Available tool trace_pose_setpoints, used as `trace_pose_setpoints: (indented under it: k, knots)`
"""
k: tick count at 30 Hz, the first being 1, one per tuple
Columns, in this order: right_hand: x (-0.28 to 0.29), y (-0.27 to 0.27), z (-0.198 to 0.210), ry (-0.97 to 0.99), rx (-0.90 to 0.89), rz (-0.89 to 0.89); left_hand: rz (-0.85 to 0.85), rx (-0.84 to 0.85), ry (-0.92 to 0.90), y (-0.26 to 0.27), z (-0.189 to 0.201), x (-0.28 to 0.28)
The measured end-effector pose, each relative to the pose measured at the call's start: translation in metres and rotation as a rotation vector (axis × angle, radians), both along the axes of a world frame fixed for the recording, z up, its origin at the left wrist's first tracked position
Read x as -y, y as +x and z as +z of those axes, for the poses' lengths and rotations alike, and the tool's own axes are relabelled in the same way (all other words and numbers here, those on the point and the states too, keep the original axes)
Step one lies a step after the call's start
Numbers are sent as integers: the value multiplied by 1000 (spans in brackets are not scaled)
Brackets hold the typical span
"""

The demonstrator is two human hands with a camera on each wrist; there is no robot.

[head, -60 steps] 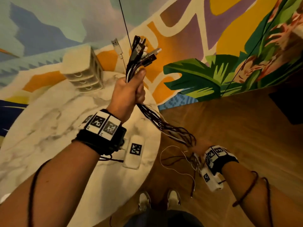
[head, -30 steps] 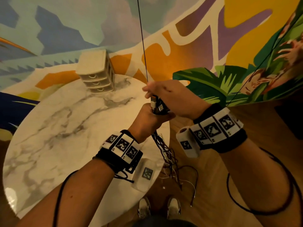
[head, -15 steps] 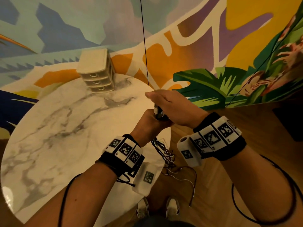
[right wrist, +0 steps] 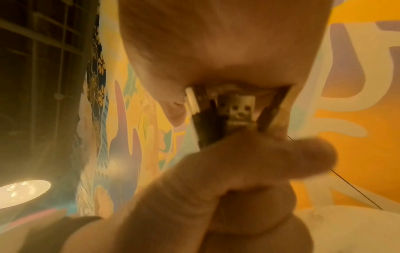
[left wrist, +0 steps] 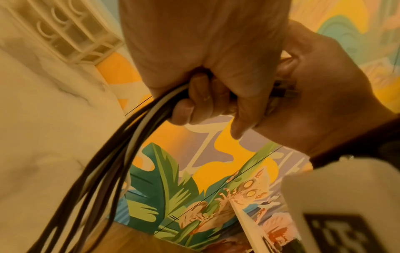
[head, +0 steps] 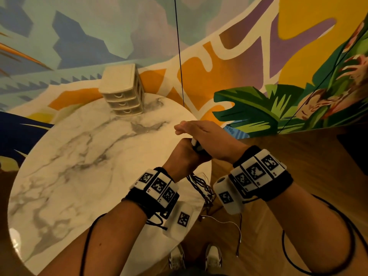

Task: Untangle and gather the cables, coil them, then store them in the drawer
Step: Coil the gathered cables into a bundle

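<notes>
Cables [head: 201, 186] gripped in left hand [head: 184, 156], flat right hand [head: 207, 136] capping plugs, above marble table [head: 79, 156].

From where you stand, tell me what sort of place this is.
Probably a cafe or lounge, though it could be a decorated room at home: a bright painted wall, a round marble table, a wooden floor.

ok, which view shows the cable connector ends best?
Right wrist: the connector ends sit centre frame, metal plug faces toward the lens, under the right hand. In the head view only a sliver shows between left hand and right. The left wrist view shows mostly the cable strands, with one plug edge.
</notes>
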State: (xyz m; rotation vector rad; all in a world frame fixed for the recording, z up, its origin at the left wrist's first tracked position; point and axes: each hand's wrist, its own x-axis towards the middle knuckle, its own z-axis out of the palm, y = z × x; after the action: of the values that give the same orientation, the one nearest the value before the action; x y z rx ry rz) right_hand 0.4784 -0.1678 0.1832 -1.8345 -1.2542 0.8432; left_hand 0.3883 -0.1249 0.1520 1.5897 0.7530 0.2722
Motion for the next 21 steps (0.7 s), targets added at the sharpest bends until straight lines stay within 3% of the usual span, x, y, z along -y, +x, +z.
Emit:
trace_pose_setpoints:
  k: [1,4,5,6,9,11,13,15,17,21]
  knots:
    - [0,0,1,-3,42,14,13,13,-7,1,2,1]
    - [-1,0,1,-57,395,47,10,-11,25,4,7,6]
    - [-3,-1,1,-81,422,45,-8,-24,63,4,3,4]
    - [-3,-1,1,-79,321,33,-3,-24,75,3,1,3]
    - [-5,6,3,187,-402,-182,47,3,41,0,0,-5]
    - [3,16,-6,336,-588,-402,90,42,-13,0,6,-8]
    - [18,11,-24,332,-623,-441,130,141,-73,0,13,-10]
    - [34,-8,-38,207,-591,-243,158,220,-128,3,20,-14]
    - [37,-24,-47,69,-445,-90,179,319,-202,9,24,-16]
    - [27,-26,-62,46,-111,-250,150,373,-227,15,21,-11]
